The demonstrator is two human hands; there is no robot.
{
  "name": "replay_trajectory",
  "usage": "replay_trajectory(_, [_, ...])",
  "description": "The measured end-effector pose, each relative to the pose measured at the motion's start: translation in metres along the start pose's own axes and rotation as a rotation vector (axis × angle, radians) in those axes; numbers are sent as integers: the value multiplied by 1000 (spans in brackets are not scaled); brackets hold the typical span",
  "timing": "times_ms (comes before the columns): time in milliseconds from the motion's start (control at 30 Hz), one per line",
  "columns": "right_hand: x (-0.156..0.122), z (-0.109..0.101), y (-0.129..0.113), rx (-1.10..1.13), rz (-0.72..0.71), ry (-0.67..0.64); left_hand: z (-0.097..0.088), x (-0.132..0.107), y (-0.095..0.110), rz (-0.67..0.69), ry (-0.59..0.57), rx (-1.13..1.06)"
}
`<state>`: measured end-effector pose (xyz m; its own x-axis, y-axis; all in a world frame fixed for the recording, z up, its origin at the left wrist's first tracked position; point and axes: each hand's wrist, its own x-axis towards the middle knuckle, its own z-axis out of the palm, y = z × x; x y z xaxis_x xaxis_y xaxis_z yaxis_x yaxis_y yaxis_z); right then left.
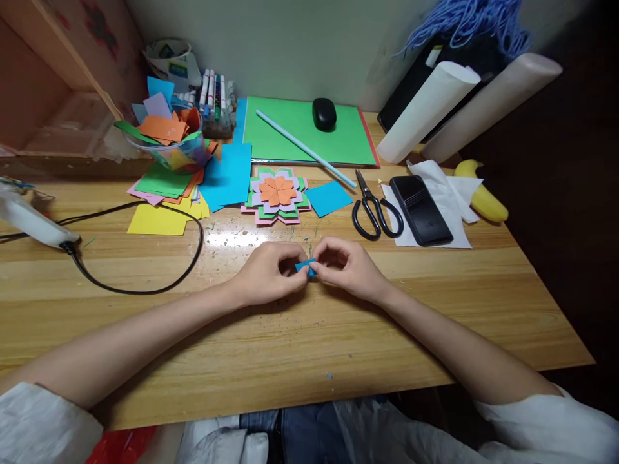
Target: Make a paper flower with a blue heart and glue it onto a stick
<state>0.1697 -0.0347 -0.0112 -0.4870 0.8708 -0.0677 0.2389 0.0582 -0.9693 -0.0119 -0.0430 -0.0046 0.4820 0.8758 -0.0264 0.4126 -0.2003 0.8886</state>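
Note:
Between the fingertips of both hands is a small folded piece of blue paper point(304, 265), held just above the wooden table point(387, 335). My left hand point(271, 272) pinches it from the left, thumb nearest me. From the right, my right hand point(352, 267) pinches it too, so the fingers partly cover it. Beyond the hands lies a layered paper flower point(278, 192) in orange, lilac, green and pink. A blue paper square point(329, 198) rests to its right. Black-handled scissors point(374, 209) lie beyond my right hand, blades pointing away.
A black phone point(420, 209) lies on white tissue beside a banana point(483, 193). At the back, a green board point(290, 129) bears a mouse point(324, 114) and a light-blue stick point(304, 147). A tub of paper scraps point(178, 154) and a looped black cable point(199, 248) are at left.

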Motion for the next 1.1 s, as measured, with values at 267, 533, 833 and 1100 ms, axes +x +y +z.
replay_trajectory(267, [0,0,-4,36,15,-21,-1,0,1,-4,29,-4])
replay_trajectory(533, [-2,-1,0,-28,100,-90,-1,1,-1,-31,54,-19])
replay_trajectory(833, [-2,-3,-5,-82,71,-200,0,2,0,-27,48,-22])
replay_trajectory(1100, [-1,-3,-4,-107,50,-218,0,1,-1,-11,-15,-76])
